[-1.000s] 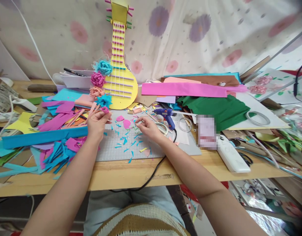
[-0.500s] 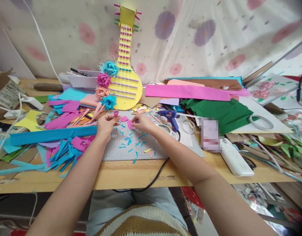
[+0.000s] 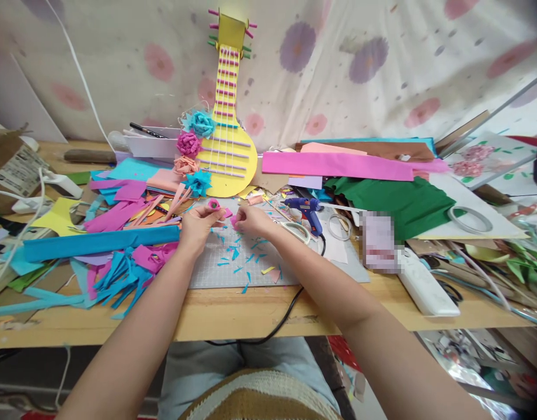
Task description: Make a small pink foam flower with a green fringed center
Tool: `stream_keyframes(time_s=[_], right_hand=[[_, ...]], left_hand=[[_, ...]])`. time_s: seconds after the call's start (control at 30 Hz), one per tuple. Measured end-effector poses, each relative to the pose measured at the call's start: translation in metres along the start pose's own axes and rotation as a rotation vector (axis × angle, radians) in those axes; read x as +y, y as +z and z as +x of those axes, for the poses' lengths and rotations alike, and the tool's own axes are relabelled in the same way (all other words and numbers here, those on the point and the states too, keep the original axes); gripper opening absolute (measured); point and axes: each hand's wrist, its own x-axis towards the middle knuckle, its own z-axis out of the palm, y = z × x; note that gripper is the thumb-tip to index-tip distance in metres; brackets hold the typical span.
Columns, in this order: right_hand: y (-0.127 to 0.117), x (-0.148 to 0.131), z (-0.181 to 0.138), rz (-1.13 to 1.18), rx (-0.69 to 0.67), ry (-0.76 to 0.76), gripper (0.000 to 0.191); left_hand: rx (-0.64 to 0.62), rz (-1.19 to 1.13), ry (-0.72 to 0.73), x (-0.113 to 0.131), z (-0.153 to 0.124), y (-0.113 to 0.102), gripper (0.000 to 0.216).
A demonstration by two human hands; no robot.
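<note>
My left hand [image 3: 199,226] pinches a small pink crepe-paper flower [image 3: 213,204], its dark greenish centre tilted toward me. Just right of those fingers, a loose pink paper petal [image 3: 227,213] shows. My right hand [image 3: 255,221] is closed, its fingertips gripping a second pink paper petal [image 3: 234,223] low over the grey cutting mat [image 3: 207,268]. Snippets of blue paper [image 3: 236,254] are scattered on the mat below both hands.
A blue glue gun [image 3: 310,213] lies right of my right hand, its black cord crossing the table's front edge. Behind stands a yellow paper lute [image 3: 229,157] with paper flowers. Blue paper [image 3: 102,242] and strips lie left; rolls of tape [image 3: 340,226] and a white power strip [image 3: 428,286] lie right.
The pink flower in my left hand has turned so that its centre now faces me. My right fingers have closed further over the pink petal. The whole view has shifted slightly.
</note>
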Motion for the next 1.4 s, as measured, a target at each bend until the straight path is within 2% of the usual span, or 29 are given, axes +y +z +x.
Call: stream_keyframes(time_s=[0.17, 0.27, 0.37, 0.53, 0.73, 0.9, 1.07, 1.27, 1.33, 1.4], right_hand=[[-0.011, 0.007, -0.009, 0.421, 0.168, -0.032, 0.017], [-0.017, 0.009, -0.022, 0.679, 0.247, -0.107, 0.017], [-0.019, 0.012, -0.036, 0.783, 0.323, -0.218, 0.020], [-0.015, 0.018, -0.051, 0.729, 0.387, -0.319, 0.018], [-0.012, 0.019, -0.055, 0.644, 0.327, -0.370, 0.019], [-0.010, 0.020, -0.056, 0.556, 0.278, -0.401, 0.016], [-0.008, 0.020, -0.056, 0.530, 0.294, -0.415, 0.018], [-0.012, 0.024, -0.051, 0.610, 0.358, -0.268, 0.021], [-0.012, 0.028, -0.048, 0.663, 0.306, -0.223, 0.024], [-0.011, 0.031, -0.045, 0.706, 0.224, -0.205, 0.026]], left_hand=[[-0.094, 0.006, -0.023, 0.001, -0.006, 0.003, 0.038], [-0.130, 0.040, -0.025, 0.001, -0.011, 0.007, 0.038], [-0.172, 0.093, -0.022, -0.002, -0.015, 0.011, 0.039], [-0.264, 0.164, -0.067, -0.004, -0.019, 0.016, 0.034], [-0.296, 0.196, -0.116, -0.002, -0.020, 0.020, 0.031], [-0.325, 0.243, -0.091, -0.010, -0.019, 0.018, 0.030], [-0.367, 0.277, -0.044, -0.016, -0.018, 0.015, 0.032], [-0.234, 0.269, 0.009, -0.010, -0.021, 0.017, 0.031], [-0.165, 0.243, 0.050, -0.008, -0.021, 0.018, 0.030], [-0.128, 0.195, 0.031, -0.005, -0.021, 0.019, 0.029]])
